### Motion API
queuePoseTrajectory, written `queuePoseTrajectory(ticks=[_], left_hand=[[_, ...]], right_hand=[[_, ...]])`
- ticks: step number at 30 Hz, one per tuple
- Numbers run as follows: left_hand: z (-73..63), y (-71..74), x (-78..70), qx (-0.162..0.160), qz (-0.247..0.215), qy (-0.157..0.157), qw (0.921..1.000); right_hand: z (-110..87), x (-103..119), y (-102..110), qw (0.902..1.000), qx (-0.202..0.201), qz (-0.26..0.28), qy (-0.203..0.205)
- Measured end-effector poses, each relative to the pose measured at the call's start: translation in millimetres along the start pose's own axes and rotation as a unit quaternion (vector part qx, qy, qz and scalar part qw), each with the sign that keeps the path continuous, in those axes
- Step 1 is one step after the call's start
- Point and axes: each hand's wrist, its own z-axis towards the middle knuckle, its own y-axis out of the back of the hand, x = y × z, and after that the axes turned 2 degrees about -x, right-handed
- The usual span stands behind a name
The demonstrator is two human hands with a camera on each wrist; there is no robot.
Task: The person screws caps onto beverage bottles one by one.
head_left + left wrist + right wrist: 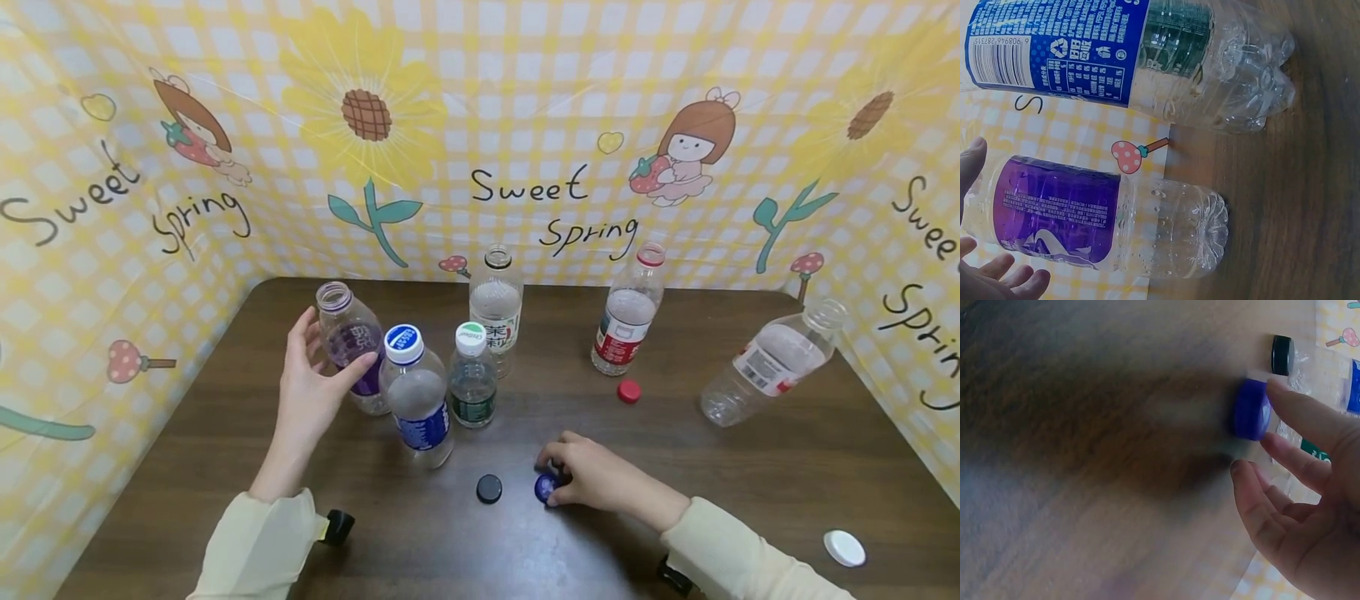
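Observation:
My left hand [318, 387] is spread around a clear bottle with a purple label [356, 350], which stands upright and uncapped; its thumb and fingers lie on either side, and contact is unclear. At the table's front middle, my right hand [596, 475] pinches a dark blue cap [1252, 410] between thumb and index finger. Left of that cap lies a black cap [489, 488]. A blue-labelled bottle with a blue-and-white cap [423, 417] stands right of the purple one. Beside it is a small green-labelled bottle [473, 387] with a white-and-green cap.
Behind these stands an uncapped bottle with a black neck ring [497, 292]. An uncapped red-labelled bottle [628, 312] stands to its right, near a red cap [629, 391]. Farther right is another uncapped bottle [776, 362]. A white cap [844, 547] lies front right. Patterned cloth [540, 100] surrounds the table.

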Motion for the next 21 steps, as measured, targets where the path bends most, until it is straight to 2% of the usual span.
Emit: queuePoseTrajectory(ticks=[7,13,21], left_hand=[[0.9,-1.8,4.5,0.005,-0.005,-0.007,0.9999],[1.3,-3.0,5.1,0.006,-0.007,0.004,0.9999],[0.1,-1.9,4.6,0.007,-0.018,0.007,0.9998]], right_hand=[[2.1,1.6,-1.6,0.9998,0.015,0.007,-0.008],[1.4,1.7,-4.5,0.9999,0.002,-0.004,0.017],[0.6,2.7,-7.5,0.9997,-0.010,-0.008,0.023]])
